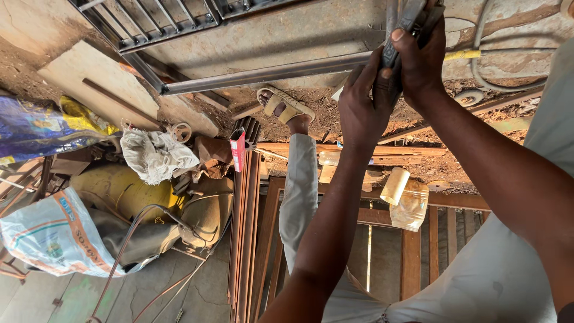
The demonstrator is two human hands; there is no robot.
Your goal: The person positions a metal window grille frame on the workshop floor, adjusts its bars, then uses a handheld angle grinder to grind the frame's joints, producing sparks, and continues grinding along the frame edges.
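Head camera view: both hands close around a grey metal tool (399, 30) held overhead, left hand (362, 107) below, right hand (421, 60) above, beside a long steel bar (263, 75) over the cluttered floor.

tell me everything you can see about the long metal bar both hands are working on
The long metal bar looks like a grey steel square tube, dull and a little scuffed. It runs nearly level across the upper part of the view, from beside a metal grille frame to the hands. The left hand and right hand close around dark metal pieces at its right end, hiding how it finishes there. Bare ground and a sandalled foot lie beyond it.
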